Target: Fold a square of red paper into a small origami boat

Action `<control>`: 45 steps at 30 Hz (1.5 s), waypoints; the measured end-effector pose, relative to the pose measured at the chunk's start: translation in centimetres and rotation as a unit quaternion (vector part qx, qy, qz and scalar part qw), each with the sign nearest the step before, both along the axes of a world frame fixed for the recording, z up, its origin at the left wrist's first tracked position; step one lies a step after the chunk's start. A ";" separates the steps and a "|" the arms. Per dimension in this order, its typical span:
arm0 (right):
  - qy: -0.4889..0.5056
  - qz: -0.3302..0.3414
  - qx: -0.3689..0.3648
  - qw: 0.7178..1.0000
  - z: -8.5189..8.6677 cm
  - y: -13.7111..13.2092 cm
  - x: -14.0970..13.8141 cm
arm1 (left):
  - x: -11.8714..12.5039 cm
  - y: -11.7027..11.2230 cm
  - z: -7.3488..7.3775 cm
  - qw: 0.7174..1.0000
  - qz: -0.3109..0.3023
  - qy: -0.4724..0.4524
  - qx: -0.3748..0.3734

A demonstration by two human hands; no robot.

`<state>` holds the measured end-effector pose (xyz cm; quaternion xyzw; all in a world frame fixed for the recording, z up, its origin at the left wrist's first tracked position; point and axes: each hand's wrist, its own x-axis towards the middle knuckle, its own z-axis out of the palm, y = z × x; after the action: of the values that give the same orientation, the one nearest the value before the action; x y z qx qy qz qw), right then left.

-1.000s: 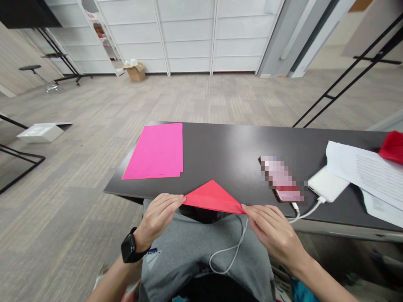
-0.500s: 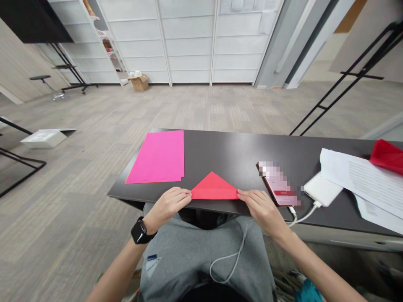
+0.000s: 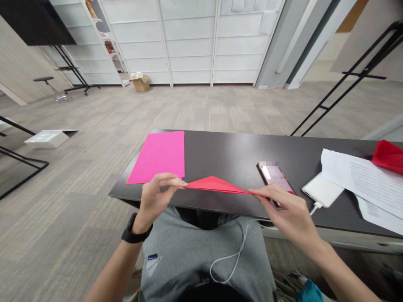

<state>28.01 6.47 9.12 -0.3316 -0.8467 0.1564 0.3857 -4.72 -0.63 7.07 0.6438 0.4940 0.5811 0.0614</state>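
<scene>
A folded red sheet of paper (image 3: 217, 185), shaped like a flat triangle with its peak pointing away from me, is stretched between both hands near the desk's front edge. My left hand (image 3: 159, 193) pinches its left corner between thumb and fingers. The right corner sits in a pinch of my right hand (image 3: 285, 205), which partly covers the phone. Its long near edge faces me and looks raised, showing layers of the fold. Just beyond my left hand lies a stack of bright pink paper (image 3: 159, 153).
On the dark desk (image 3: 226, 153), a phone (image 3: 278, 179) lies right of the red paper. Further right are a white power bank (image 3: 324, 191) with a cable, printed sheets (image 3: 362, 178) and a red object (image 3: 388, 156). A cardboard box (image 3: 141, 83) stands on the floor.
Both hands have lifted the red paper's near edge off the desk and moved slightly outward. The paper now looks tilted and flatter from my view. My right hand has come over the phone's lower part.
</scene>
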 end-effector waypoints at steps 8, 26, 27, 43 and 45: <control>0.045 -0.041 -0.168 0.984 -1.5 1.1 -1.0 | 0.5 5.6 3.6 0.983 -0.020 -0.161 -0.088; 0.171 -0.115 -0.074 0.976 -5.6 -3.5 -8.7 | 10.6 3.0 0.0 0.949 0.039 -0.211 -0.231; 0.169 -0.104 -0.093 0.976 -5.6 -3.6 -8.8 | 10.3 3.3 -0.3 0.947 0.022 -0.225 -0.230; 0.096 -0.080 -0.125 0.984 -6.9 -2.8 -9.0 | 8.5 4.9 -2.4 0.896 -0.037 -0.375 -0.236; 0.085 -0.078 -0.123 0.986 -7.2 -2.8 -9.1 | 8.3 5.0 -2.7 0.894 -0.037 -0.377 -0.241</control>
<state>18.93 3.66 1.97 -0.4265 -0.7568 0.2566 0.4237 3.61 4.34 4.32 0.3602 0.5344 0.6405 0.4177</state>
